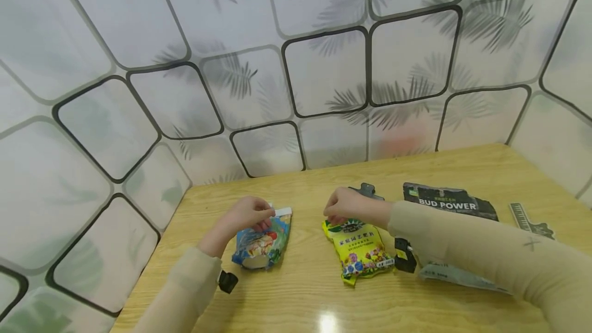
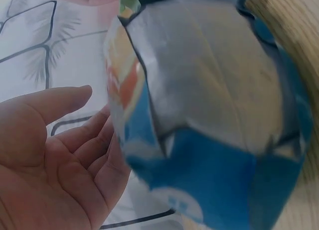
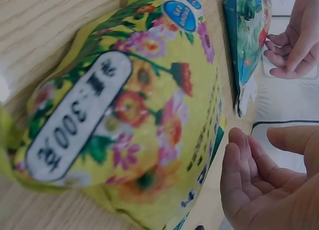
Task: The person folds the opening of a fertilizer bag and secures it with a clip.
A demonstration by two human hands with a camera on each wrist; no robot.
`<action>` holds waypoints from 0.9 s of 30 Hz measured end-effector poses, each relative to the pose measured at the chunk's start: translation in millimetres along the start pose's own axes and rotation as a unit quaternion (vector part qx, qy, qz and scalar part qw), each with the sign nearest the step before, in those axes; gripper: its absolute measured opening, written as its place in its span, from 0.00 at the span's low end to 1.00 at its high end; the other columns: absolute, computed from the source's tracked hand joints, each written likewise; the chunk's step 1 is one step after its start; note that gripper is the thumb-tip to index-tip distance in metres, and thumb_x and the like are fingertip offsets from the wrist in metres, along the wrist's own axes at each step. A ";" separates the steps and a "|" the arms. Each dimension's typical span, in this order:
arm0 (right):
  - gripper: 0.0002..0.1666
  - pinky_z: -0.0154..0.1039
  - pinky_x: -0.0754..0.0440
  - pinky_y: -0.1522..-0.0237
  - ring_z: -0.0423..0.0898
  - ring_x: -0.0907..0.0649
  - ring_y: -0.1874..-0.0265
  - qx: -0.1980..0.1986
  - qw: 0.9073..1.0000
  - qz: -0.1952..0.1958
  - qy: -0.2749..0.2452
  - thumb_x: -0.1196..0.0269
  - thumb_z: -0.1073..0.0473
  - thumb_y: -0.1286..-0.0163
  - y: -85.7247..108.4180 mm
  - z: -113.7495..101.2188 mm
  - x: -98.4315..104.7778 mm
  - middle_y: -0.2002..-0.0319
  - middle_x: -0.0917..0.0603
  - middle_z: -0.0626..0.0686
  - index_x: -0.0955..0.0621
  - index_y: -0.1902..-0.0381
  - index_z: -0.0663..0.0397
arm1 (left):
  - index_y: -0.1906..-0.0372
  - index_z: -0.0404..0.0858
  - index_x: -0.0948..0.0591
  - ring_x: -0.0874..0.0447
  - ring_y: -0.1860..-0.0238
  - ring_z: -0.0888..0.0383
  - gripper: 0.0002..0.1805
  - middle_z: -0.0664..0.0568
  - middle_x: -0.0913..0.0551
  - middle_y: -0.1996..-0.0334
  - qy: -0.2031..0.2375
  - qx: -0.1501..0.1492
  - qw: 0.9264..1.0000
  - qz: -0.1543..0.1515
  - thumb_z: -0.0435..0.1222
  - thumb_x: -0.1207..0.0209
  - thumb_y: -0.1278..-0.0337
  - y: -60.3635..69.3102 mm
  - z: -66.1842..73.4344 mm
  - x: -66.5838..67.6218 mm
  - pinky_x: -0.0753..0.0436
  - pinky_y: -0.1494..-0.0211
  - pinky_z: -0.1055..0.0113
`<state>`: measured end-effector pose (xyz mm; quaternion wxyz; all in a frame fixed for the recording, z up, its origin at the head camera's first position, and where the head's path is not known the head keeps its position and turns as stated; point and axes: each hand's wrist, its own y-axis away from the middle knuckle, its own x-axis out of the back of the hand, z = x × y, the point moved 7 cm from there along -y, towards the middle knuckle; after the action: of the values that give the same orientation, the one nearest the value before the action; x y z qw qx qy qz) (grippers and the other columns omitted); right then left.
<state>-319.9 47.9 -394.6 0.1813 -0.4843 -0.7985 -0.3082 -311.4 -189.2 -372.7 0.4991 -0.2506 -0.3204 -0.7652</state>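
Note:
My left hand [image 1: 250,214] is above a blue, colourfully printed bag [image 1: 261,245] on the table. In the left wrist view the left thumb stands apart from the loosely bent fingers, with nothing pinched; the fingertips go behind the bag's edge, so contact is unclear. At the bag's top is a white piece [image 1: 283,211], seen beyond the fingers. My right hand [image 1: 349,204] hovers over the top end of a yellow bag [image 1: 363,251] printed with flowers. Its fingers [image 3: 239,165] are softly curved and its thumb is apart, holding nothing.
Behind the right hand lies a dark grey clip [image 1: 367,190]. A black bag marked BUD POWER [image 1: 450,202] lies to the right, partly hidden by the right sleeve. Farther right is a grey scaled tool [image 1: 529,222]. Patterned curtains [image 1: 324,76] rise behind the wooden table [image 1: 305,292].

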 end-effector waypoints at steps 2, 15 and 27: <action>0.14 0.38 0.07 0.57 0.46 0.08 0.62 0.006 1.000 0.000 0.002 0.37 0.62 0.21 2.2 0.9 1.4 0.60 0.07 0.58 0.11 0.49 0.68 | 0.48 0.29 0.13 0.12 0.68 0.59 0.15 0.44 0.09 0.64 0.003 -0.002 1.000 -0.001 0.37 0.42 0.19 -1.4 1.7 -3.0 0.08 0.60 0.62; 0.13 0.37 0.07 0.58 0.44 0.09 0.65 0.020 1.000 0.008 0.005 0.36 0.62 0.23 11.9 15.7 16.0 0.62 0.08 0.58 0.11 0.51 0.67 | 0.50 0.28 0.13 0.11 0.69 0.59 0.14 0.41 0.09 0.65 0.021 -0.016 1.000 -0.008 0.36 0.42 0.20 -10.3 13.3 -19.6 0.07 0.61 0.63; 0.15 0.39 0.07 0.58 0.43 0.09 0.66 0.024 1.000 0.009 -0.009 0.38 0.64 0.23 17.4 35.9 31.5 0.62 0.08 0.60 0.12 0.50 0.71 | 0.50 0.27 0.13 0.12 0.70 0.61 0.15 0.40 0.09 0.65 0.015 -0.049 0.999 -0.016 0.36 0.43 0.20 -17.5 20.7 -32.8 0.07 0.63 0.64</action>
<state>-318.8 98.6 -397.2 0.1883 -0.4898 -0.8029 -0.2828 -313.9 -148.9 -386.1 0.4787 -0.2583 -0.2792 -0.7913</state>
